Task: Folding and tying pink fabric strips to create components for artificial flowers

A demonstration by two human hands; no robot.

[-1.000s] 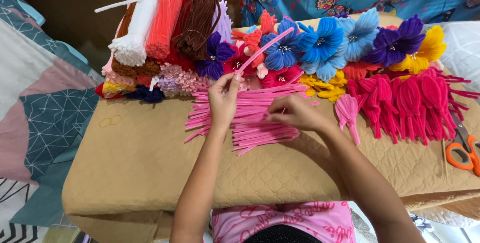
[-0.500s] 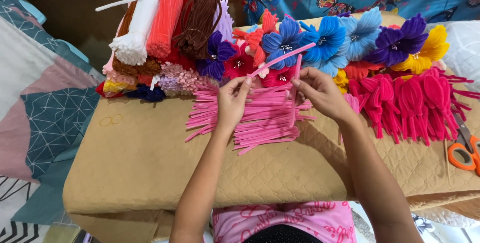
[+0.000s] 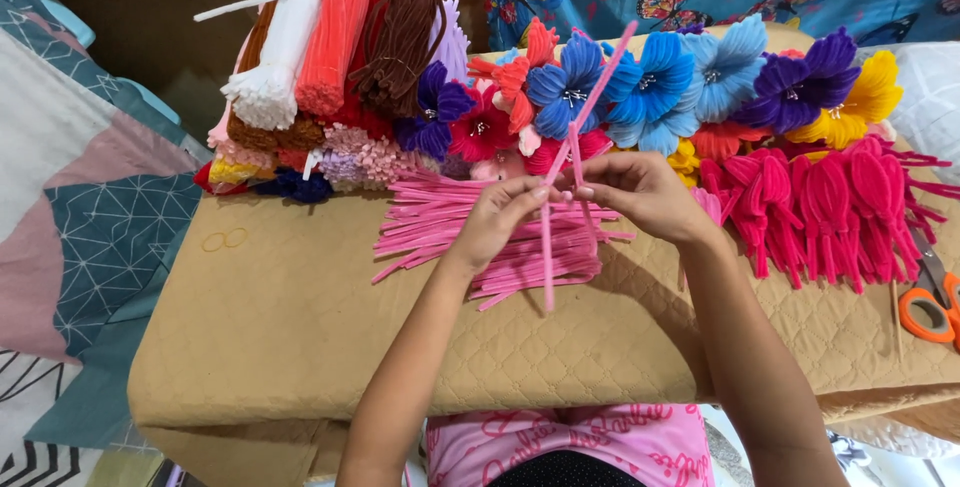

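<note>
My left hand (image 3: pixel 500 219) and my right hand (image 3: pixel 640 192) meet above a loose pile of pink pipe cleaners (image 3: pixel 450 232) on a tan quilted surface (image 3: pixel 300 327). Both hands pinch the same few pink pipe cleaners (image 3: pixel 590 102), which cross between my fingertips. One end slants up to the right over the flowers and another hangs straight down past my left wrist.
Bundles of white, orange, brown and other pipe cleaners (image 3: pixel 330 37) lie at the back left. A row of blue, purple, yellow and red pipe-cleaner flowers (image 3: pixel 690 77) runs along the back. Folded magenta pieces (image 3: pixel 830 202) lie at right, orange-handled scissors (image 3: pixel 930 297) at the right edge.
My hands have lifted off the pile and come together. The held pipe cleaners now cross, one pointing up to the right and one hanging down.
</note>
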